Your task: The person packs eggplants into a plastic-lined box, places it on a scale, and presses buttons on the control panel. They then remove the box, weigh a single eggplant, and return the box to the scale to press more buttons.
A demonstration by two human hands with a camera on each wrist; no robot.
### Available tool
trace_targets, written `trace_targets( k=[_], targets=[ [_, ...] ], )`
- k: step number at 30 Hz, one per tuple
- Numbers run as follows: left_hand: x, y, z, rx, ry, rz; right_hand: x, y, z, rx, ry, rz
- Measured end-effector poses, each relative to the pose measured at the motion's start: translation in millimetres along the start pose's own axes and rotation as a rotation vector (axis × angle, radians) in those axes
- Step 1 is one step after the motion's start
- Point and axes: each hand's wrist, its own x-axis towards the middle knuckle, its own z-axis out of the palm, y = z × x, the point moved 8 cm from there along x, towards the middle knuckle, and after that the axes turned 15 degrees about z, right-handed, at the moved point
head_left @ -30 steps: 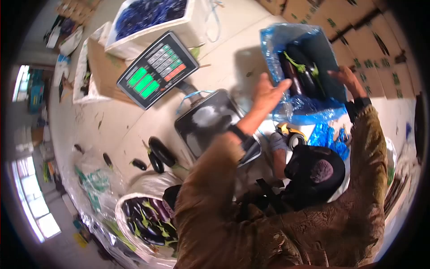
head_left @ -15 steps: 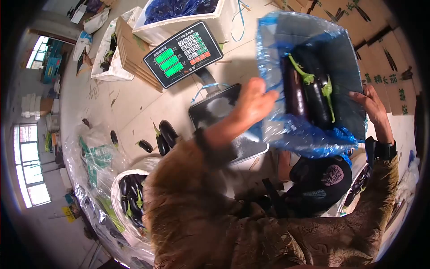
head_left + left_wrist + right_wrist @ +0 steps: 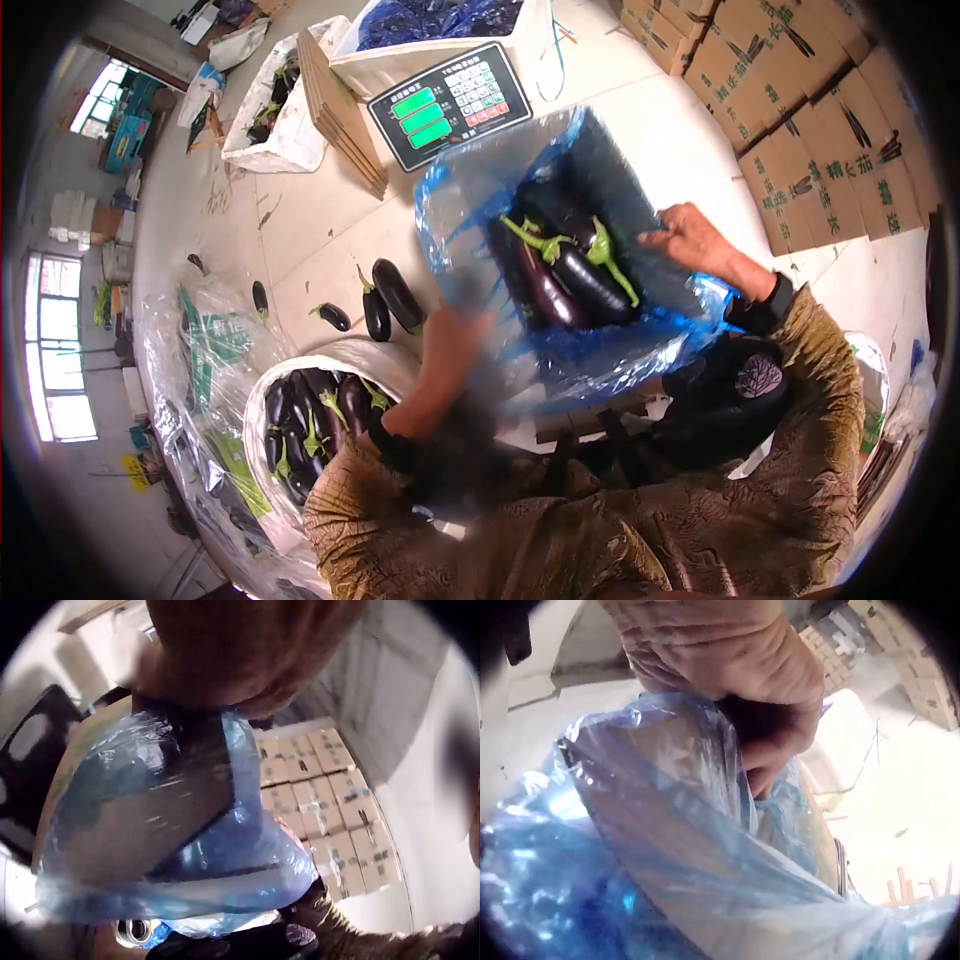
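A cardboard box [image 3: 640, 170] lined with a blue plastic bag [image 3: 440, 215] is held up in front of the body, tilted, with several dark eggplants [image 3: 575, 280] with green stems inside. My right hand [image 3: 690, 240] grips its right edge; in the right wrist view the fingers [image 3: 761, 776] curl over the bag-covered rim. At the opposite side my left hand [image 3: 445, 350] is blurred, holding the box's left edge. The left wrist view has that hand [image 3: 247, 660] at the rim, its fingertips hidden. Under the box, the scale's platform is covered from sight.
Beyond the box stands a scale display [image 3: 450, 105] with green readouts. Loose eggplants [image 3: 398, 292] lie on the floor at left, above a white sack [image 3: 385, 365] of eggplants. Stacked cartons [image 3: 800, 110] line the right. Foam boxes [image 3: 440, 45] stand at the back. A person's black cap [image 3: 720, 400] is close below.
The box has come up off the floor and swung left and nearer, over the scale platform. My left hand, earlier loose beside the box, now holds its left edge.
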Motion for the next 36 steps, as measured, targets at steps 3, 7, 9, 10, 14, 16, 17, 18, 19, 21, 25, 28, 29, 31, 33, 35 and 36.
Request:
trace_targets(
  k=[3, 7, 9, 10, 14, 16, 17, 18, 19, 21, 25, 28, 29, 31, 33, 35, 36],
  targets=[
    [-24.6, -47.5, 4.3, -0.159, -0.268, -0.486, 3.3, -11.8, 20.9, -0.039, -0.112, -0.016],
    [-16.6, -23.3, -15.8, -0.209, -0.259, -0.593, -2.7, -38.3, 10.0, -0.354, -0.236, 0.073],
    [-1.1, -18.4, -33.1, -0.55, 0.166, -0.372, -1.8, -42.9, -13.9, 0.075, -0.149, 0.091],
    [1.2, -22.0, -37.6, -0.55, 0.174, -0.378, 0.2, -39.2, -26.9, 0.159, -0.067, 0.095],
    [8.4, -17.4, -69.5, -0.469, 0.325, -0.332, 0.9, -37.3, -42.9, 0.253, 0.064, 0.092],
    [9.4, -13.5, -71.7, -0.449, 0.352, -0.29, 2.6, -34.5, -42.4, 0.248, 0.084, 0.094],
    [9.6, -14.1, -68.4, -0.484, 0.336, -0.288, 4.3, -33.5, -41.1, 0.247, 0.081, 0.091],
    [10.0, -14.5, -65.4, -0.518, 0.32, -0.287, 5.7, -32.3, -39.0, 0.255, 0.068, 0.092],
    [10.4, -14.9, -65.4, -0.518, 0.322, -0.29, 7.1, -32.0, -37.0, 0.263, 0.056, 0.093],
    [13.6, -13.5, -58.1, -0.565, 0.239, -0.308, 9.6, -33.3, -34.5, 0.236, 0.032, 0.093],
    [13.1, -21.1, -52.7, -0.539, 0.197, -0.338, 12.2, -31.0, -25.0, 0.254, -0.066, 0.105],
    [13.6, -23.5, -46.0, -0.588, 0.16, -0.34, 8.6, -40.4, -18.8, 0.222, -0.123, 0.063],
    [11.6, -23.6, -41.8, -0.63, 0.14, -0.364, 9.0, -37.3, -18.1, 0.222, -0.125, 0.067],
    [9.3, -24.1, -36.7, -0.674, 0.119, -0.388, 10.2, -34.5, -13.6, 0.134, -0.147, 0.024],
    [8.3, -27.1, -44.7, -0.573, 0.184, -0.378, 7.8, -36.3, -14.6, 0.114, -0.111, 0.025],
    [11.6, -18.3, -52.7, -0.519, 0.207, -0.35, 10.4, -32.3, -15.6, 0.121, -0.071, 0.043],
    [13.3, -13.0, -59.2, -0.464, 0.231, -0.326, 9.8, -32.4, -13.8, 0.122, -0.07, 0.038]
  ],
)
